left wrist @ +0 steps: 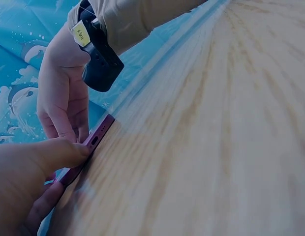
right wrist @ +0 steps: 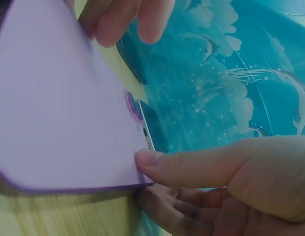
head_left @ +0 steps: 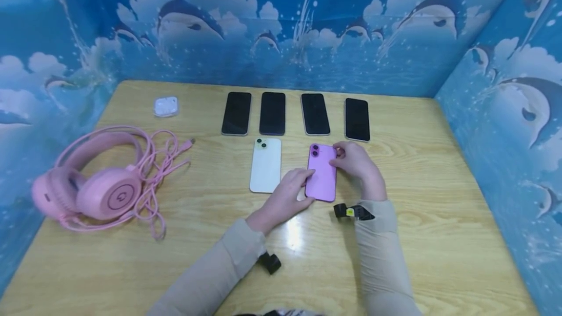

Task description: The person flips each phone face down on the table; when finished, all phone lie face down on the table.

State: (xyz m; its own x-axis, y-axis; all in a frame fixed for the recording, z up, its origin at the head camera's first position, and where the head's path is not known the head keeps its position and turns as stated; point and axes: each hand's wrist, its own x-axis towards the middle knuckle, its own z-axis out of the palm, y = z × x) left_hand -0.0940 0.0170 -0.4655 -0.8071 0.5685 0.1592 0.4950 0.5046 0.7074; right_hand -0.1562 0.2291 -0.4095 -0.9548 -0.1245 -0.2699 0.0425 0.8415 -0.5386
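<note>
A purple smartphone (head_left: 322,174) lies back side up, its camera lenses at the far left corner. My left hand (head_left: 284,199) grips its near left side, with the thumb along the bottom edge by the charging port in the left wrist view. At the far right corner my right hand (head_left: 359,166) pinches the phone, thumb on the back and other fingers at the edge below. In the right wrist view the purple phone (right wrist: 59,108) slants across the left side, close over the table. Left of it a white smartphone (head_left: 265,167) rests with its lenses up, near my left fingers.
Several dark-screened phones stand in a row behind: one far left (head_left: 236,113), one far right (head_left: 357,119). Pink headphones (head_left: 110,194) with a tangled pink cable (head_left: 151,194) lie on the left. A small white case (head_left: 166,106) sits at the back left. Dolphin-print cloth (head_left: 281,23) borders the table (head_left: 439,238).
</note>
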